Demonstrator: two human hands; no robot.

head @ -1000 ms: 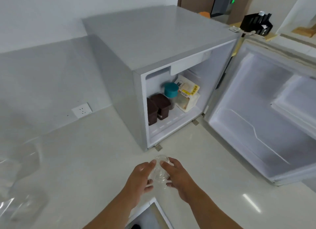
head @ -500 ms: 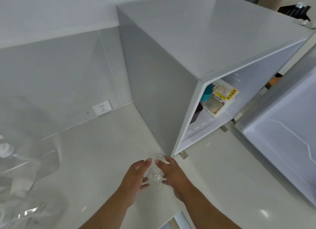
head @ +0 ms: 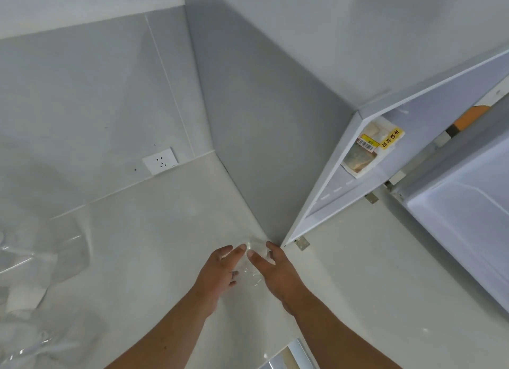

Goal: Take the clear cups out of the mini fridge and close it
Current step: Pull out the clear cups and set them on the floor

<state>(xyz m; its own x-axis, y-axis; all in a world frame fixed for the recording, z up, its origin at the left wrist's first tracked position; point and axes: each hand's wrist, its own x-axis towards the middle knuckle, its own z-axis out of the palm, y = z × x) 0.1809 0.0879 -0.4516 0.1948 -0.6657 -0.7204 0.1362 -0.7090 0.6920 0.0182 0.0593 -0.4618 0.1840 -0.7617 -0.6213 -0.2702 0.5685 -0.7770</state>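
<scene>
A clear plastic cup [head: 251,264] sits between my two hands, low over the pale countertop, just in front of the fridge's lower left corner. My left hand [head: 220,271] grips its left side and my right hand [head: 278,272] its right side, fingertips nearly meeting on top. The grey mini fridge [head: 264,137] stands open behind them, seen from its left side. Its white door [head: 462,220] hangs wide to the right. Only a sliver of the inside shows, with a bagged bread pack [head: 369,148] on the shelf.
Crumpled clear plastic wrap [head: 41,258] lies on the counter at the far left. A white wall socket [head: 160,160] sits low on the back wall. The counter's front edge [head: 275,352] runs just below my wrists.
My view has swung left and closer to the fridge, so the brown and teal containers inside are out of sight. Both hands stay together on the cup and have shifted left, toward the fridge's corner.
</scene>
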